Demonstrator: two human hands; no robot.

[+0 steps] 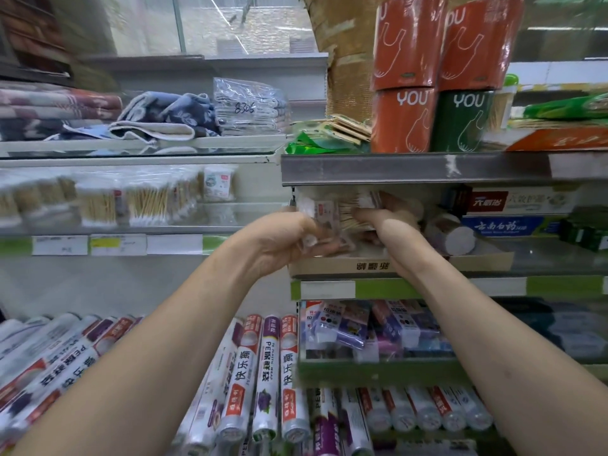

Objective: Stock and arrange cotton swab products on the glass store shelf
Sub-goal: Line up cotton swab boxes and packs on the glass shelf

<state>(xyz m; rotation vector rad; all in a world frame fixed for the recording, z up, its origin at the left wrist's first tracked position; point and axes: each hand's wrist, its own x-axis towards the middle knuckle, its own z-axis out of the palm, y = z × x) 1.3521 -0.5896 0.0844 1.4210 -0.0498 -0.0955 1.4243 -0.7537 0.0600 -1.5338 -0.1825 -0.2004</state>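
Observation:
Both hands reach into a brown cardboard box (378, 266) on the right-hand shelf. My left hand (279, 238) grips the left end of a clear pack of wooden-stick cotton swabs (342, 212). My right hand (391, 232) holds the same pack at its right end, fingers curled round it. The pack is blurred and partly hidden by the fingers. On the glass shelf (98, 230) at the left stand several clear packs of cotton swabs (98, 205) in a row, with one small white pack (217, 184) at the right end.
Folded towels (158, 116) lie on the glass shelf above. Orange and green bag rolls (434, 77) stand on the metal shelf (411, 166) over the box. Toothpaste boxes (513, 212) sit right of the box. Plastic wrap rolls (269, 373) fill the lower shelf.

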